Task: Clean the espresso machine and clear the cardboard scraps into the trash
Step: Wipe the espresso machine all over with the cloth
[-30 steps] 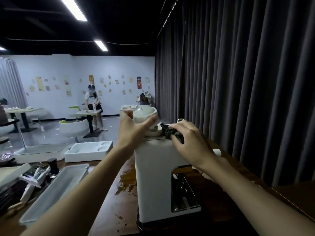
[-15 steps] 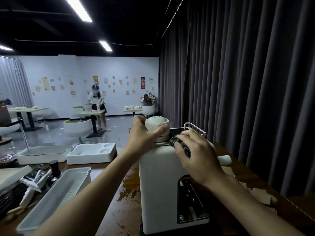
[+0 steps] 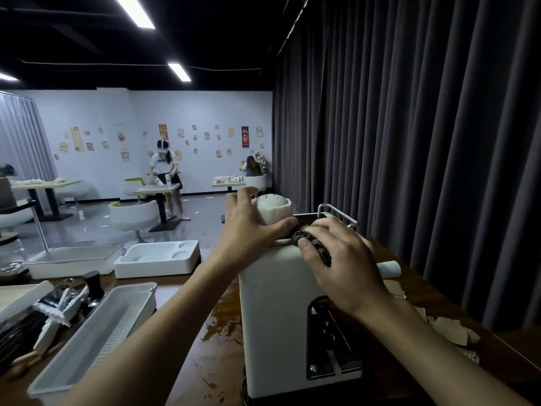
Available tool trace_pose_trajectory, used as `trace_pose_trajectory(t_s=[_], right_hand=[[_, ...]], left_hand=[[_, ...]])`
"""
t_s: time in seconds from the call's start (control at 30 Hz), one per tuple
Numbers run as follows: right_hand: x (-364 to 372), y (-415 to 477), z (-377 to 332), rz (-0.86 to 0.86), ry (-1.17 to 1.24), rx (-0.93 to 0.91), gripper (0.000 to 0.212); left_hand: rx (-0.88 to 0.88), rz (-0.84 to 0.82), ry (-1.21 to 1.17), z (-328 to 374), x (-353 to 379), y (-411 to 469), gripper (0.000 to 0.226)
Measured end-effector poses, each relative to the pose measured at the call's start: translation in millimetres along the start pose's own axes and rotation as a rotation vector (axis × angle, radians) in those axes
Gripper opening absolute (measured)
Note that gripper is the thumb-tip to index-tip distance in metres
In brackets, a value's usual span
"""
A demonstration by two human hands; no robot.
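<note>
The white espresso machine [image 3: 272, 323] stands on the brown table [image 3: 205, 364] in front of me. My left hand [image 3: 248, 227] grips the round white knob [image 3: 273, 209] on the machine's top. My right hand [image 3: 339, 259] presses a dark scouring pad [image 3: 306, 238] against the machine's top front edge, fingers curled over it. Pale cardboard scraps [image 3: 450, 332] lie on the table to the right of the machine, partly hidden behind my right forearm.
A wet brown stain [image 3: 225, 323] spreads left of the machine. A long white tray [image 3: 96, 332] and a heap of tools [image 3: 58, 306] lie at the left. A white moulded tray [image 3: 158, 259] sits farther back. A dark curtain [image 3: 409, 142] hangs close on the right. Two people stand at distant tables.
My right hand with the scouring pad has slid from the machine's top down toward its front edge. My view has dropped slightly, showing the cardboard scraps at the right. The left hand stays on the knob.
</note>
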State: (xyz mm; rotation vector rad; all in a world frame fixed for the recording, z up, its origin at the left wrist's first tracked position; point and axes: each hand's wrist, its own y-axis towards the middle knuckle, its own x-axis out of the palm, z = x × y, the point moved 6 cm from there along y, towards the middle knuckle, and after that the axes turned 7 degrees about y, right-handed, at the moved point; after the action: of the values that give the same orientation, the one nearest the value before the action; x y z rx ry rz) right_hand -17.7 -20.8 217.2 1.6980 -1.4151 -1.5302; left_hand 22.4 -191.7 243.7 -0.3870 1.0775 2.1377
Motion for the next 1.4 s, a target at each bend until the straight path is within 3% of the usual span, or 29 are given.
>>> trace_pose_trajectory(t_s=[0.1,0.27,0.37,0.9,1.07,1.17,1.4], right_hand=[[-0.4,-0.5,-0.7,0.013,0.009,-0.002,0.045],[2.1,-0.3,1.2,-0.006,0.013,0.015,0.047],[2.2,-0.7,1.3,-0.003,0.023,0.016,0.047],[1.5,-1.4,2.5,0.008,0.02,0.006,0.044],[1.4,-1.6,2.7,0.015,0.018,0.002,0.042],[1.5,-2.1,3.0,0.018,0.021,0.003,0.042],[0.2,-1.9,1.4,0.007,0.062,0.003,0.047]], left_hand=[[0.025,0.008,0.033,0.6,-0.2,-1.0,0.077],[0.033,0.014,0.08,4.8,-1.3,-4.9,0.092],[0.031,0.025,0.076,4.0,-1.8,-5.3,0.082],[0.024,0.083,0.049,2.0,-8.2,-6.8,0.076],[-0.025,0.09,0.0,-4.9,-9.6,-9.6,0.087],[0.005,0.07,0.023,-1.0,-9.3,-7.7,0.076],[0.032,0.078,0.046,0.9,-5.9,-9.0,0.076]])
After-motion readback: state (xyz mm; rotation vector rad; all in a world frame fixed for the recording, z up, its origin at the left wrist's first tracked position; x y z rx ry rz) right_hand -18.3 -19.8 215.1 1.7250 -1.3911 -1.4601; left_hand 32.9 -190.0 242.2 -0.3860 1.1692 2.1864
